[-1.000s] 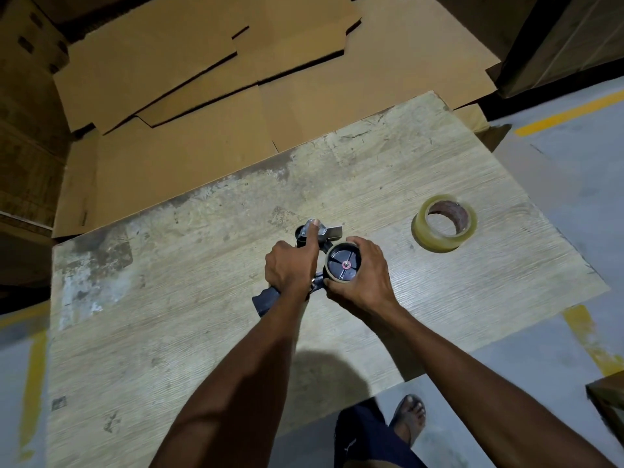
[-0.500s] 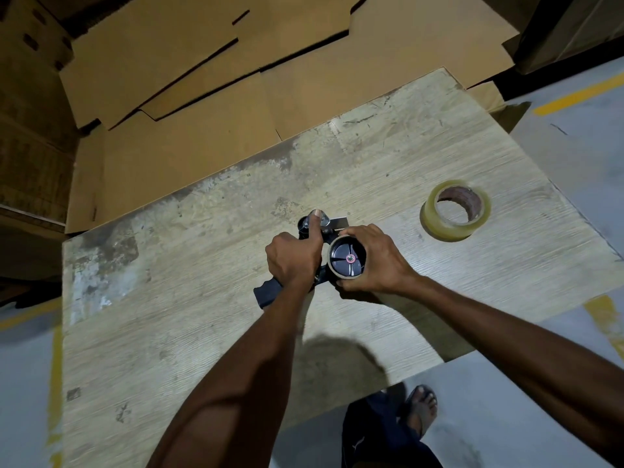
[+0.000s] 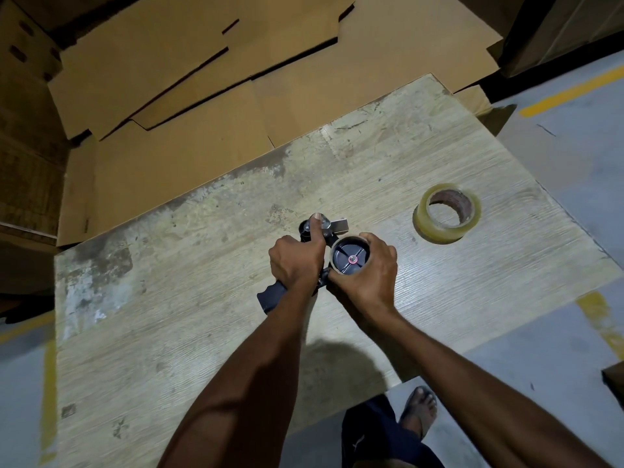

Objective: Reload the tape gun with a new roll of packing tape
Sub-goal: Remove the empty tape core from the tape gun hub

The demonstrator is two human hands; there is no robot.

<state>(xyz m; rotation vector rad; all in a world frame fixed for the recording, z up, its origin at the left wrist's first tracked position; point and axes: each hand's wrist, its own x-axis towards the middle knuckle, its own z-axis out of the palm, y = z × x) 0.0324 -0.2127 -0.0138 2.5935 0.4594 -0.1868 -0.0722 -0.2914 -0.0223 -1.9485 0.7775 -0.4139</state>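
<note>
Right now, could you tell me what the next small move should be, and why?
Probably slide the cardboard core off the spool with the right hand, while the left hand steadies the tape gun. The core looks empty, and the full roll lies untouched on the table.
</note>
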